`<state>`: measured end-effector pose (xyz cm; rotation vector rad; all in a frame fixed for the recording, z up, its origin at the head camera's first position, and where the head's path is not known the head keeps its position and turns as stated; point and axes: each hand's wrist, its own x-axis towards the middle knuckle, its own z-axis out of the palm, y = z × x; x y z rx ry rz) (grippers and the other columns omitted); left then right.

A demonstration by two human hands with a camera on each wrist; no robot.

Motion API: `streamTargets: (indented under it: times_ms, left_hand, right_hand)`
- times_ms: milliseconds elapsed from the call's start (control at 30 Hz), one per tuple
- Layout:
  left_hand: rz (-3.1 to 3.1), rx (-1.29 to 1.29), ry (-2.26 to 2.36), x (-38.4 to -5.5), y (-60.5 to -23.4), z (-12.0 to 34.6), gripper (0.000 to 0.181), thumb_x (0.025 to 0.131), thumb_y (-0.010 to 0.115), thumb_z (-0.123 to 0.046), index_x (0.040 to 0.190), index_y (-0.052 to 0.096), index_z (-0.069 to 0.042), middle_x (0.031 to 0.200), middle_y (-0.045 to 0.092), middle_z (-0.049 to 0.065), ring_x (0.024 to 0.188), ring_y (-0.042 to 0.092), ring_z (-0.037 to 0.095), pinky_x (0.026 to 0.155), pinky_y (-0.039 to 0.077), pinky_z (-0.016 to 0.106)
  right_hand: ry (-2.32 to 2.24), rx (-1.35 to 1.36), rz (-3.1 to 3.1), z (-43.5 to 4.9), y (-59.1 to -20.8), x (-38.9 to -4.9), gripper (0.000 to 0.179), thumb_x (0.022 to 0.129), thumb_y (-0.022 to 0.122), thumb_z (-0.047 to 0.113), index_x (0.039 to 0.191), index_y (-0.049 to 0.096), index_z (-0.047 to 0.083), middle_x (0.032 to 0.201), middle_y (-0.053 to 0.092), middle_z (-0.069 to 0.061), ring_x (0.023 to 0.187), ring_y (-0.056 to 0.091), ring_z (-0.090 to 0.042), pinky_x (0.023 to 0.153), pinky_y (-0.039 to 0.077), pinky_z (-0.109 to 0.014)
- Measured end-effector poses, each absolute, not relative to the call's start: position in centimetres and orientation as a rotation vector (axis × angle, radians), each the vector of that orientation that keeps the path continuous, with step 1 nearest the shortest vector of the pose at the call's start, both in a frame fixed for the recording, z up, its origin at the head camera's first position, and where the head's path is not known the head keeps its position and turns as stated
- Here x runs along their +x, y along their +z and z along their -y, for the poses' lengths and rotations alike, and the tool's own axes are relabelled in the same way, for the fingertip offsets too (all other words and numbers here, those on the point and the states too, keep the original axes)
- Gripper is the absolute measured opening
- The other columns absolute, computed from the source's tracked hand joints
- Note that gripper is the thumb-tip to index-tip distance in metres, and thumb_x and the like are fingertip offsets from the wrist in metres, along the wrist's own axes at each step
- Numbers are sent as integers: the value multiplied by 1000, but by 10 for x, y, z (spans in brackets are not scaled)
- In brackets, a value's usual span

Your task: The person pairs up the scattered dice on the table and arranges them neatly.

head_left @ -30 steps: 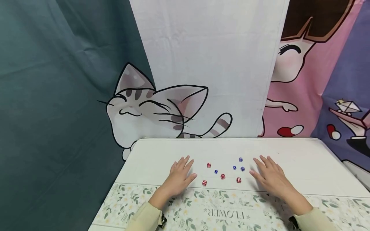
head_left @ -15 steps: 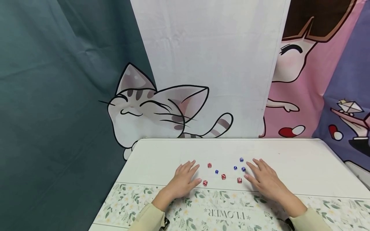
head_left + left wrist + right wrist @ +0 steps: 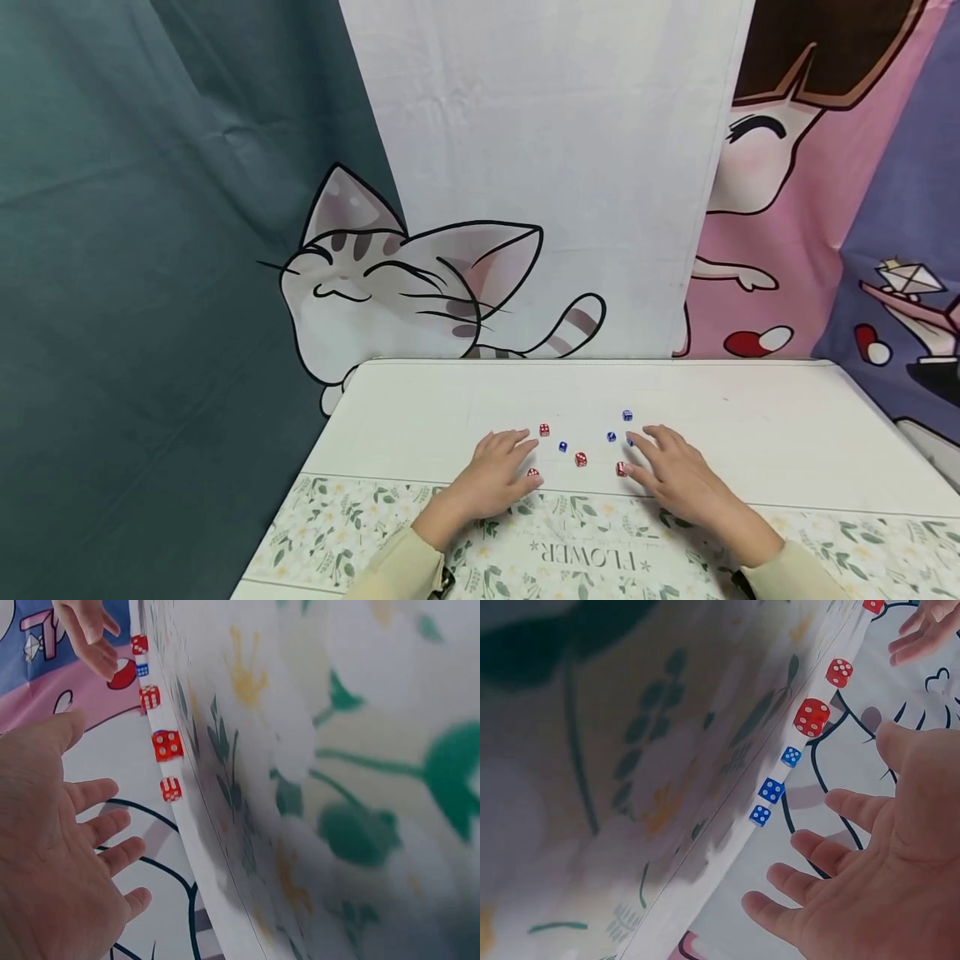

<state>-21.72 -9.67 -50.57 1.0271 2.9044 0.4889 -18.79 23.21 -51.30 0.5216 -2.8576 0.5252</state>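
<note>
Small red and blue dice lie scattered on the white part of the table between my two hands. My left hand (image 3: 497,473) hovers palm down, fingers spread, with its thumb overlapping the nearest red die (image 3: 532,472) in the head view. Past its fingertips sit a red die (image 3: 544,430) and a blue die (image 3: 563,447). My right hand (image 3: 678,477) also hangs spread and holds nothing. Its thumb tip comes right at another red die (image 3: 622,469), and its fingers partly cover a blue die (image 3: 631,442). Two blue dice (image 3: 771,790) sit close together in the right wrist view.
One more red die (image 3: 581,459) lies midway between the hands. A flower-patterned strip (image 3: 570,525) with printed letters runs along the table's near side. Behind the table's far edge hangs a cloth backdrop (image 3: 555,167) with cartoon figures.
Both hands have moved inward toward each other and closer to the dice, the right one also slightly nearer the body. The dice lie as before.
</note>
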Motion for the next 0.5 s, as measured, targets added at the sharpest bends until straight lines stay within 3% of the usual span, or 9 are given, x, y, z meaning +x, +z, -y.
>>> streamTargets:
  times_ms: [500]
  left_hand:
    - [-2922, 1125, 392, -213, -499, 65, 56, 103, 54, -44, 149, 49, -14, 156, 43, 7, 144, 39, 24, 118, 24, 53]
  right_hand:
    - [506, 552, 2898, -225, -512, -188, 53, 96, 69, 37, 138, 61, 6, 128, 58, -18, 120, 54, -39, 95, 44, -59]
